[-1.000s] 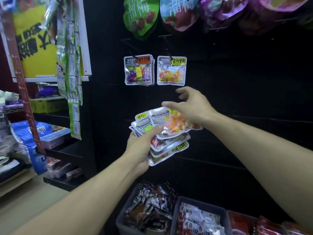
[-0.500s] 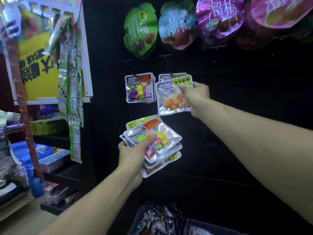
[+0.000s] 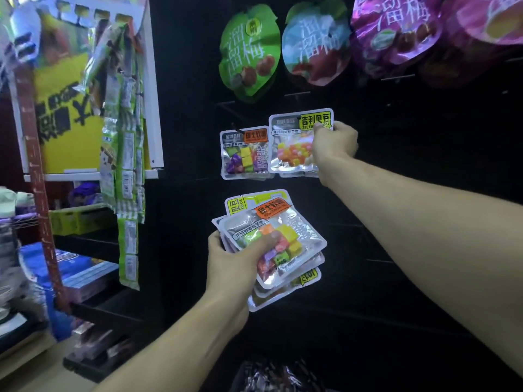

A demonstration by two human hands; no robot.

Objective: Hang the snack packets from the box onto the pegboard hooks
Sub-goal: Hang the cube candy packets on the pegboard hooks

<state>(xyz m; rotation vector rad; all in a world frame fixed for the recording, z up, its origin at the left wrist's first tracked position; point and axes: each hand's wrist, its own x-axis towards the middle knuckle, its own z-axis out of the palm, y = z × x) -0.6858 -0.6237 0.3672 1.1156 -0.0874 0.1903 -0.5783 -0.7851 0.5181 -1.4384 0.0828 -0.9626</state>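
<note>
My right hand (image 3: 334, 147) pinches the right edge of a clear packet of round orange and yellow candies with a yellow label (image 3: 294, 142), held up against the black pegboard (image 3: 424, 171) over packets hanging there. Beside it on the left hangs a packet of coloured cube candies (image 3: 244, 152) on a hook. Lower down, my left hand (image 3: 236, 264) grips a fanned stack of several packets (image 3: 280, 244), thumb across the top one, which holds coloured cubes and has an orange label.
Large green (image 3: 249, 55), blue (image 3: 314, 46) and purple (image 3: 396, 32) plum bags hang along the top row. A strip of green sachets (image 3: 127, 165) dangles at the left by a yellow sign and shelves. A bin of wrapped snacks (image 3: 271, 374) sits at the bottom.
My right hand took the round-candy packet off the stack and raised it to the pegboard hook beside the cube packet. The left hand kept hold of the stack.
</note>
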